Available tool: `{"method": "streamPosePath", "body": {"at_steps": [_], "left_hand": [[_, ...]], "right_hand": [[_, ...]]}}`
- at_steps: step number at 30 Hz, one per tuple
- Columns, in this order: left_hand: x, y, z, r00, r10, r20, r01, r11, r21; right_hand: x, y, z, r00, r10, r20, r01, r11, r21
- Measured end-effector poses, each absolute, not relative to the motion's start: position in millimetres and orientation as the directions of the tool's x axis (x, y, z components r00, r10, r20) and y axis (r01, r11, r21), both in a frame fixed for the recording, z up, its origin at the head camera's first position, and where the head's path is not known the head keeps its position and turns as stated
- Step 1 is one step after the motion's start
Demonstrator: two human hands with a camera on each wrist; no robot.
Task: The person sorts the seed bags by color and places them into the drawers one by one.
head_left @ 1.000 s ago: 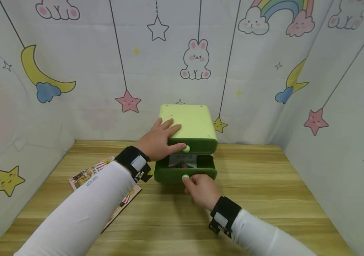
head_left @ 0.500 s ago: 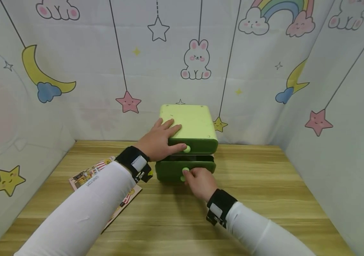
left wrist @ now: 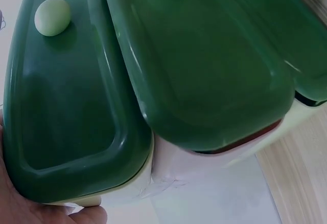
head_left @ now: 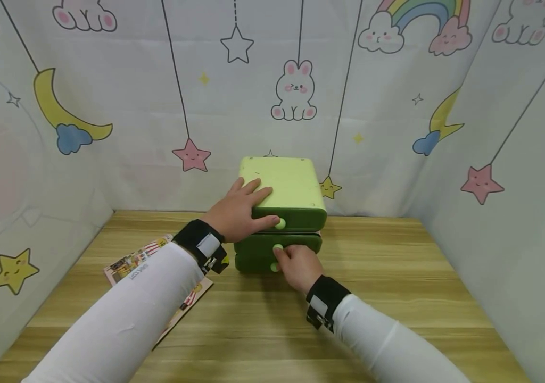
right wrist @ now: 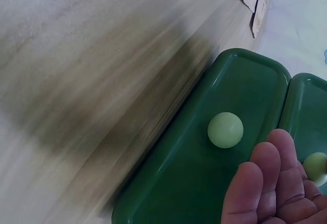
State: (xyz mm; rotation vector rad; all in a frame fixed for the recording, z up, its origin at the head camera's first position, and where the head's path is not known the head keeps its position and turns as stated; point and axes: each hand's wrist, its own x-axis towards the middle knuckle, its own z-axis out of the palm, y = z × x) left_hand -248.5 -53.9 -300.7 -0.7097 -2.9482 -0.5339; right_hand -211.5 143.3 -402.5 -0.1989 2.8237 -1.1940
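A small cabinet with a pale yellow-green top (head_left: 288, 183) and dark green drawer fronts stands at the back of the table in the head view. My left hand (head_left: 236, 213) rests on its top-left edge, fingers spread, thumb lying near the top drawer's round knob (head_left: 280, 224). With thumb and index finger, my right hand (head_left: 299, 266) pinches the middle drawer's knob (head_left: 278, 247). In the left wrist view the middle drawer (left wrist: 204, 66) juts slightly past the top drawer (left wrist: 71, 96), a thin reddish gap showing at its side. Below it, the bottom drawer's knob (right wrist: 225, 130) is untouched.
Flat printed cards (head_left: 133, 260) lie on the wooden table (head_left: 387, 282) at the left, partly hidden under my left sleeve. A white cloth backdrop (head_left: 148, 85) with cartoon stars and rabbits hangs behind the cabinet and along both sides.
The middle drawer, which stood open with a clear packet showing inside, has slid back nearly flush, my right hand moving away from me with its knob. My left hand has stayed in place.
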Motion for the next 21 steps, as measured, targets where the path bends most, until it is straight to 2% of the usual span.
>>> {"method": "streamPosePath", "body": {"at_steps": [21], "left_hand": [[-259.1, -48.7, -302.9, -0.903, 0.408, 0.133, 0.428, 0.846, 0.318]], "right_hand": [[-233.3, 147.7, -405.3, -0.986, -0.165, 0.002, -0.115, 0.677, -0.727]]}}
